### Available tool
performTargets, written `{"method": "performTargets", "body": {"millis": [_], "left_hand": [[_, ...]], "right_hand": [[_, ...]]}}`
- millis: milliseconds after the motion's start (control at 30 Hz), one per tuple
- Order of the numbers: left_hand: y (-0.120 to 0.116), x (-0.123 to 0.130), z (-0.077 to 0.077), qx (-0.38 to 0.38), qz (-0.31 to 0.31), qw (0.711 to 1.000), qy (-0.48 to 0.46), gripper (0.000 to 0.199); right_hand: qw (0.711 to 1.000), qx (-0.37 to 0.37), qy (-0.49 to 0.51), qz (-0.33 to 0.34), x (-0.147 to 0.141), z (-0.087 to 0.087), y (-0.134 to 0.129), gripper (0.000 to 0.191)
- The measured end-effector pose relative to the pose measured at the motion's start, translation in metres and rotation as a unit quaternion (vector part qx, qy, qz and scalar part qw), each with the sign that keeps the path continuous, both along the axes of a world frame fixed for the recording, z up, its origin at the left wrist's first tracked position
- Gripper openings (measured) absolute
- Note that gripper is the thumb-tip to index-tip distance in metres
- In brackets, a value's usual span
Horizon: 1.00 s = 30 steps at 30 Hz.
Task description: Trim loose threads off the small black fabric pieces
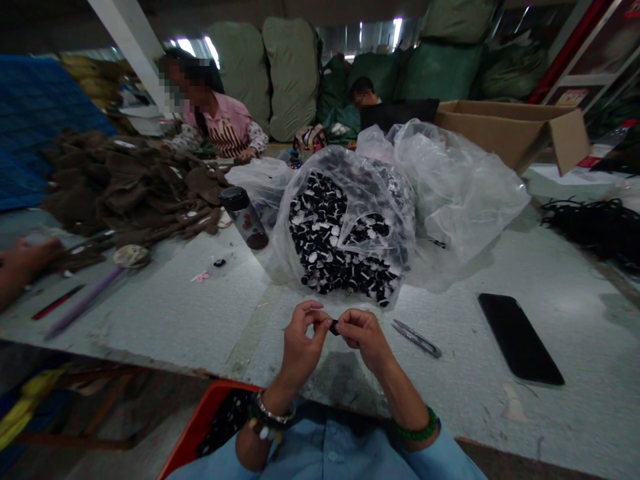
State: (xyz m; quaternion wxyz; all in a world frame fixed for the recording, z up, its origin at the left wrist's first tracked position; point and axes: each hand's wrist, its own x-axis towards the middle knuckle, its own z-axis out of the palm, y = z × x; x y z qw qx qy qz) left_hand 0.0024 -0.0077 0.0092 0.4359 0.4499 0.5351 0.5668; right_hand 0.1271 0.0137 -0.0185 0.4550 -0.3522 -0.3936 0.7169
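- Pinching one small black piece [334, 327] in the air above the table, both hands clenched at the fingertips: the left hand [301, 340] and the right hand [365, 338] each grip one side of it
- Two bracelets [270, 417] circle the left wrist, one green bead bracelet [417, 427] the right
- One clear plastic bag [325, 167] lies ahead of the hands on the pale work table [150, 300], holding black-and-white pieces [320, 233] too many to count
- One orange-red crate [197, 413] sits below the table edge, under the left forearm, with dark pieces [225, 420] inside
- One pair of thread snips [417, 338] lies just beside the right hand; one black smartphone [517, 339] lies farther right
- One dark bottle [244, 218] stands left of the bag, near one heap of brown fabric [130, 180]
- Another person's single hand [35, 257] rests at the left edge
- Two seated people [215, 120] work beyond the table, apart from the hands
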Motion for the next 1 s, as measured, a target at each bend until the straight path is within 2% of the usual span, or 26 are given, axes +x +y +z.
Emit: {"method": "performTargets", "body": {"millis": [100,200,300,367,467,567,633,800,867,1000], "left_hand": [[0.003,-0.002,-0.004,-0.054,-0.050,0.984,-0.163,0.038],[0.006,-0.006,-0.011,-0.145,-0.056,0.931,-0.331,0.036],[0.006,-0.008,-0.016,-0.234,-0.042,0.877,-0.418,0.027],[0.005,-0.008,-0.016,-0.247,-0.049,0.864,-0.436,0.028],[0.006,-0.006,-0.013,-0.226,-0.090,0.884,-0.399,0.037],[0.009,-0.004,-0.010,-0.196,-0.132,0.912,-0.335,0.035],[0.010,-0.004,-0.011,-0.200,-0.147,0.910,-0.333,0.034],[0.009,-0.004,-0.017,-0.238,-0.094,0.871,-0.420,0.035],[0.009,-0.006,-0.016,-0.229,-0.096,0.880,-0.405,0.034],[0.011,-0.009,-0.011,-0.202,-0.113,0.921,-0.312,0.037]], "right_hand": [[0.999,-0.016,0.034,0.005,0.000,-0.002,0.001,0.014],[0.996,-0.030,0.074,0.047,-0.003,-0.003,0.001,0.016],[0.992,-0.037,0.097,0.072,-0.005,-0.003,-0.001,0.016],[0.989,-0.042,0.129,0.065,-0.006,-0.004,-0.002,0.015],[0.974,-0.082,0.206,0.044,-0.006,-0.007,-0.002,0.015],[0.957,-0.126,0.257,0.051,-0.006,-0.012,-0.002,0.017],[0.956,-0.124,0.260,0.057,-0.006,-0.014,-0.003,0.016],[0.984,-0.061,0.161,0.051,-0.004,-0.012,-0.006,0.012],[0.989,-0.049,0.123,0.061,-0.001,-0.009,-0.005,0.013],[0.992,-0.047,0.078,0.090,0.004,-0.004,-0.001,0.018]]}}
